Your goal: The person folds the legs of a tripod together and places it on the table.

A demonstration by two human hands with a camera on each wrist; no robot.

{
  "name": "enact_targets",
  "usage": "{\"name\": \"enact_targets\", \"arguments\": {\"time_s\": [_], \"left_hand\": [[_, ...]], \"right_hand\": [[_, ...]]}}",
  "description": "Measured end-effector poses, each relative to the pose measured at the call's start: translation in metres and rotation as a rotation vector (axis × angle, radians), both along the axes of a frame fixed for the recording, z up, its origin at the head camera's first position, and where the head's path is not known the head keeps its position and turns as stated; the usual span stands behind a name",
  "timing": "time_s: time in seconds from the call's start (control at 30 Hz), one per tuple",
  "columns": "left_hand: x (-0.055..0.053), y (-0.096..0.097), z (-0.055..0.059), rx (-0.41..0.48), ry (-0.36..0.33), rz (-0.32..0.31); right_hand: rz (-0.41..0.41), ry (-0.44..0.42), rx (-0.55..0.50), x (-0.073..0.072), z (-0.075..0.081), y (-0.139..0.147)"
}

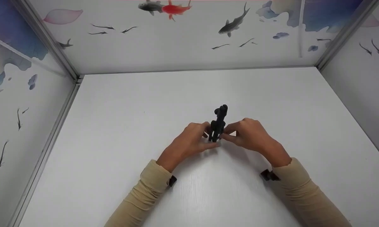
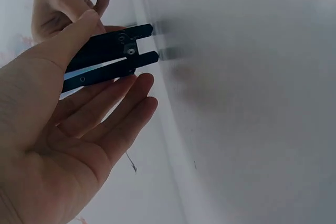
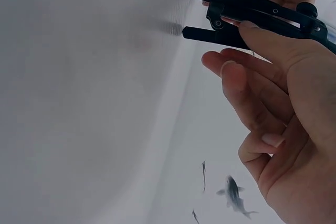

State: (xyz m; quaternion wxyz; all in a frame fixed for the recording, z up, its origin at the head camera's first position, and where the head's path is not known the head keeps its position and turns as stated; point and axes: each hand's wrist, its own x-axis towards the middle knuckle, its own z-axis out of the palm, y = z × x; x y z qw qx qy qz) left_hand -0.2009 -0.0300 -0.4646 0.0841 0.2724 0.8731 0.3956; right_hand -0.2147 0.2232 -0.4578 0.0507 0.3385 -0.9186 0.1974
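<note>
A small black tripod (image 1: 219, 121) stands upright at the middle of the white table, its legs close together and a round knob near its top. My left hand (image 1: 192, 138) holds its lower part from the left; in the left wrist view the thumb lies over the tripod legs (image 2: 107, 69) with the fingers beneath. From the other side my right hand (image 1: 251, 134) pinches it low down. The right wrist view shows the right thumb against one leg (image 3: 210, 35), and the remaining fingers loosely bent. Two leg tips point at the tabletop; whether they touch it, I cannot tell.
The white table (image 1: 129, 104) is enclosed by a back panel (image 1: 189, 47) and side panels printed with fish and leaves. Metal posts (image 1: 52, 41) stand at the corners. Black wrist cameras (image 1: 269, 175) sit under the tan sleeves (image 1: 145, 192).
</note>
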Motion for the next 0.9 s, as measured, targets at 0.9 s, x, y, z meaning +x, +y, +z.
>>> {"name": "enact_targets", "arguments": {"time_s": [0.9], "left_hand": [[0.0007, 0.0027, 0.0013, 0.008, 0.135, 0.01]], "right_hand": [[0.032, -0.101, -0.062, 0.0045, -0.0034, -0.0074]]}}
